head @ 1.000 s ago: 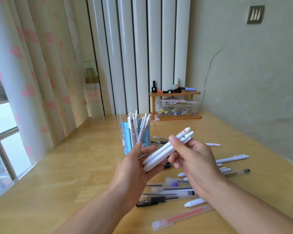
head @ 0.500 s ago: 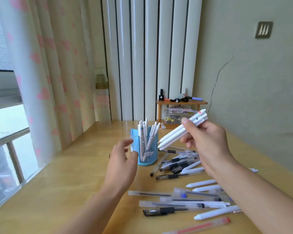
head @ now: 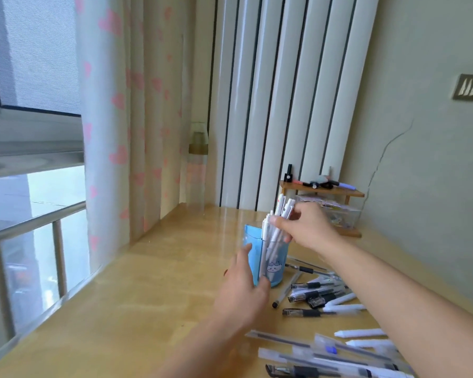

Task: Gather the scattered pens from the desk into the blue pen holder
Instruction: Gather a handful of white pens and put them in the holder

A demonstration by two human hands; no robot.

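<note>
Two hands are working at the blue holder [head: 277, 257], which is standing upright on the desk [head: 148, 290] left of the scattered pens. Left hand [head: 243, 290] is cupping the holder's near side, its fingers curling round the left wall and the thumb pressing the front. Right hand [head: 303, 227] is reaching over the holder's mouth and pinching a bundle of white pens [head: 277, 227], thumb on the near side and fingers behind; the bundle is standing steeply, its lower ends inside the holder and its tops sticking up above the rim. Whether any of those pens are already resting loose in the holder cannot be told through the blur.

Many pens are lying on the desk to the right: a dark cluster [head: 316, 291] just beside the holder, one grey pen [head: 286, 291] angled toward its base, and more clear and white ones [head: 339, 356] near the bottom edge under the right forearm.

A small wooden shelf [head: 322, 190] is standing at the far wall, with a clear box [head: 342, 216] beneath it. A curtain [head: 126, 132] with pink hearts is hanging on the left.
</note>
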